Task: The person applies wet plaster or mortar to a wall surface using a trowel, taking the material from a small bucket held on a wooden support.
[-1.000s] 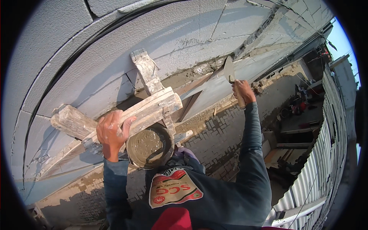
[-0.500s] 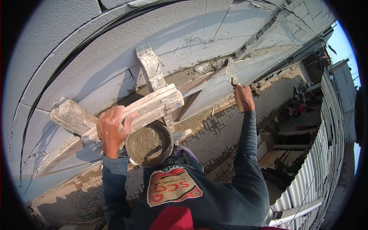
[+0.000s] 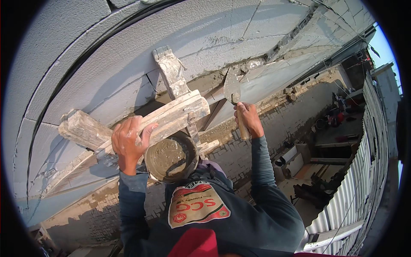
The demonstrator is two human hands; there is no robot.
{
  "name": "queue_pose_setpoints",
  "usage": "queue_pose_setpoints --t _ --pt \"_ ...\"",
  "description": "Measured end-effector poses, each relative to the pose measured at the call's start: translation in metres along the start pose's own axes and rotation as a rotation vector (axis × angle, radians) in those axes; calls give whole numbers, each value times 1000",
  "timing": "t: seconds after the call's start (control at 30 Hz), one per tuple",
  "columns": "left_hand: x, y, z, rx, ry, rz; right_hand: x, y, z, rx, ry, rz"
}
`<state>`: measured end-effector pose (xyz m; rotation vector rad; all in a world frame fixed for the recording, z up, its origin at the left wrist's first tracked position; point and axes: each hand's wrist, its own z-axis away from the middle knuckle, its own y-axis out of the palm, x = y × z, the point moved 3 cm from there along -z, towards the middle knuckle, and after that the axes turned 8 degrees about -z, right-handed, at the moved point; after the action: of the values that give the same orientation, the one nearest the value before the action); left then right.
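Note:
My left hand (image 3: 128, 141) is closed over a weathered, mortar-stained wooden board (image 3: 180, 112), with the thumb along its near side. In my right hand (image 3: 249, 119) is the wooden handle of a trowel (image 3: 232, 85). Its pointed grey blade is turned up toward the block wall (image 3: 205, 32), just below a mortar-smeared ledge (image 3: 252, 64); whether it touches is unclear. Close beside the board, between my left forearm and my body, a round bucket (image 3: 193, 150) holds wet grey mortar (image 3: 168, 153).
Two rough timber pieces, an upright one (image 3: 170, 70) and a shorter one (image 3: 83, 128), join the board at the wall. A black cable (image 3: 77, 70) curves across the blocks. Far below lies a paved ground (image 3: 227, 158); corrugated metal sheeting (image 3: 355, 188) stands at right.
My right hand and the trowel have moved left and slightly nearer, away from the far part of the ledge. My left hand still grips the board.

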<state>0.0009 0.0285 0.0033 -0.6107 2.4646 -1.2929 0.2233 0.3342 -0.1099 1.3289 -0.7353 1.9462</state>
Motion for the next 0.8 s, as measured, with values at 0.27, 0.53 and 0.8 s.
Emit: queue_pose_setpoints --t 0.27,0.53,0.8 --pt "1 1 0 27 -20 21 -5 37 23 172 -245 405" --pt "0 3 2 59 -29 24 -3 -49 -10 -143 -351 593" --pt "2 6 1 36 -2 0 -24 0 -4 55 -178 194"
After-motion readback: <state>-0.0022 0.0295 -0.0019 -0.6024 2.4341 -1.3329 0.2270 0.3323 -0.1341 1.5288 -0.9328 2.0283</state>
